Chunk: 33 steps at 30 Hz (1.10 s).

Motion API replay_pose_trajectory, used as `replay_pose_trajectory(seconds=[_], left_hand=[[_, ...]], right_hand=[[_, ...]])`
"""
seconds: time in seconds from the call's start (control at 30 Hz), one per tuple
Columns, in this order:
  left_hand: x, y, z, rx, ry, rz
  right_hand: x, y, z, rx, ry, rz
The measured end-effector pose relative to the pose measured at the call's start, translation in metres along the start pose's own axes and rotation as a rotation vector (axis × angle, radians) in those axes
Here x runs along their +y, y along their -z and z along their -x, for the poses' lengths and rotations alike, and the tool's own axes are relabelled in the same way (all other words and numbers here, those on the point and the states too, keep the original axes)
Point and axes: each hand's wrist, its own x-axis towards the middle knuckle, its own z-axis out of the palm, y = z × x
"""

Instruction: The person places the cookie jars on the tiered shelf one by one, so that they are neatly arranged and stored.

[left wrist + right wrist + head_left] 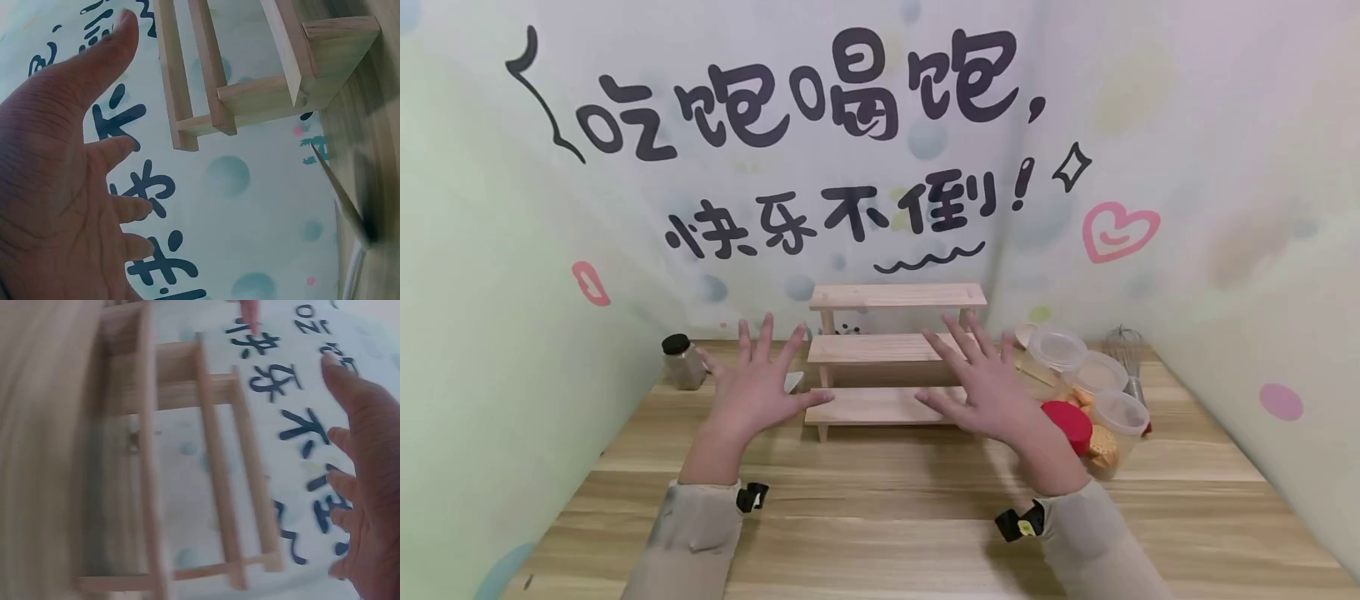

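Both hands hover over the table with fingers spread and nothing held. My left hand [752, 392] is at the left end of a three-step wooden shelf [880, 406], its thumb overlapping the lowest step in the head view. My right hand [992, 387] overlaps the shelf's right end, partly hiding the lower two steps. In the left wrist view the left palm [56, 187] faces the shelf side, thumb stretched out. From the right wrist the shelf's steps [215, 456] appear blurred beside the spread right hand [375, 487].
A dark-lidded jar [685, 367] stands at the table's back left, near a small white item [793, 382] behind the left hand. Clear plastic tubs [1097, 372], a red lid [1067, 427], biscuits [1103, 446] and a whisk [1127, 358] crowd the right. A printed cloth [850, 183] hangs behind.
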Motion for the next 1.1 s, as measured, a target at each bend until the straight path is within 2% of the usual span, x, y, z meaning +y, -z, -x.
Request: replay_pose_trajectory(seconds=[0.07, 0.13, 0.23, 0.37, 0.5, 0.63, 0.83, 1.1], left_hand=[[-0.001, -0.004, -0.003, 0.021, -0.013, 0.115], [-0.001, -0.011, -0.009, 0.042, -0.018, 0.276], [-0.001, -0.025, -0.021, 0.042, 0.006, 0.529], [0.001, -0.043, -0.038, -0.024, 0.102, 0.78], [0.005, -0.053, -0.05, -0.042, 0.176, 0.952], [0.006, -0.059, -0.057, -0.017, 0.204, 1.02], [0.001, -0.069, -0.058, 0.011, 0.178, 1.09], [-0.004, -0.08, -0.057, 0.014, 0.174, 1.105]], right_hand=[[0.005, 0.012, 0.0, 0.047, 0.023, -0.035], [0.014, 0.028, 0.002, 0.088, 0.023, -0.062], [0.034, 0.05, 0.009, 0.107, -0.055, -0.09], [0.062, 0.067, 0.024, 0.027, -0.242, -0.147], [0.08, 0.074, 0.036, -0.083, -0.378, -0.233], [0.089, 0.076, 0.04, -0.139, -0.42, -0.28], [0.097, 0.073, 0.043, -0.178, -0.464, -0.307], [0.099, 0.069, 0.044, -0.187, -0.461, -0.264]])
